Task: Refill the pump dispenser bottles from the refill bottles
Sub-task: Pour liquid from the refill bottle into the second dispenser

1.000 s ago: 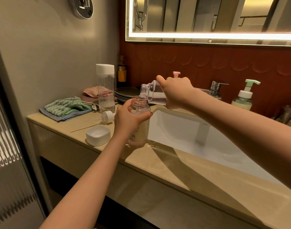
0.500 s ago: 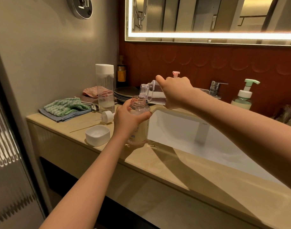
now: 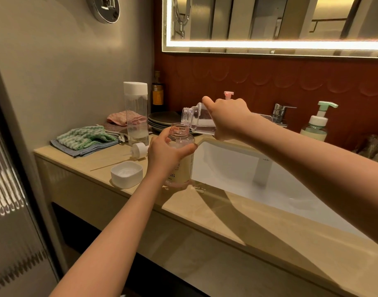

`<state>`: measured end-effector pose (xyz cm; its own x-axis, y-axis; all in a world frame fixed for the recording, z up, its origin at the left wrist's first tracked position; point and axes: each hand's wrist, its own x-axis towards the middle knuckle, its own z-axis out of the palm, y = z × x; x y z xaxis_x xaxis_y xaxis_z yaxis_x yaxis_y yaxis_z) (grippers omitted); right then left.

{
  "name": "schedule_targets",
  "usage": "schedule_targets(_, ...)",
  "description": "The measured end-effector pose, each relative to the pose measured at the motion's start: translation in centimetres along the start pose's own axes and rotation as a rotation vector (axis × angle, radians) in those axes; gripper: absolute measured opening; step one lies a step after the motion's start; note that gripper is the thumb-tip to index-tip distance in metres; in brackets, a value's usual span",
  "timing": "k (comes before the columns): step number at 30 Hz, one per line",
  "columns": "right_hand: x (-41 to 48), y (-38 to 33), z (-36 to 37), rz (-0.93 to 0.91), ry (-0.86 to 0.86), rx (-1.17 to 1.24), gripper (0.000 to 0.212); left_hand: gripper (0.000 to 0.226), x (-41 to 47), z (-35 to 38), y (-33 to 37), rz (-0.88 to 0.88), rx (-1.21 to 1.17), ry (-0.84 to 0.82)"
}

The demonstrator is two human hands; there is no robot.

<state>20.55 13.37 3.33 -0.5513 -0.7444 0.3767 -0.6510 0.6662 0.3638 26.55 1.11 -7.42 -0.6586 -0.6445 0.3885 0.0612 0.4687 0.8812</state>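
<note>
The dispenser bottle (image 3: 183,166) stands upright on the desk (image 3: 205,215) at the left corner of the sink basin (image 3: 237,168). Its pump is off and its neck is open. The left hand (image 3: 166,156) grips it around the shoulder, fingers and thumb curled round the body.

The refill bottle (image 3: 196,120) is tipped close to horizontal, with its open mouth directly above the dispenser neck and just clear of it. The right hand (image 3: 226,117) is wrapped around its body. A shallow layer of clear liquid lies along its lower side. No stream between the two mouths can be made out.

Change over the last second: practically none. Both hands, the tilt and the mouth-to-neck alignment match the two preceding views. This indicates a steady pour in hand rather than a reposition. With so little liquid left, the refill bottle is probably near empty.

The removed pump head (image 3: 140,150) and a white cap (image 3: 127,173) lie on the desk to the left of the dispenser bottle. A tall clear bottle (image 3: 136,113) stands behind them. A green pump dispenser (image 3: 314,127) stands well apart, beyond the basin.
</note>
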Motion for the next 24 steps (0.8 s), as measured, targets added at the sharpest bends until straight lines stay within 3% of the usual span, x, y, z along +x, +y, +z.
schedule_targets(24, 0.27, 0.04, 0.04, -0.004, -0.005, -0.016, 0.066, 0.08, -0.05, -0.02, 0.13, 0.0, 0.004, 0.0)
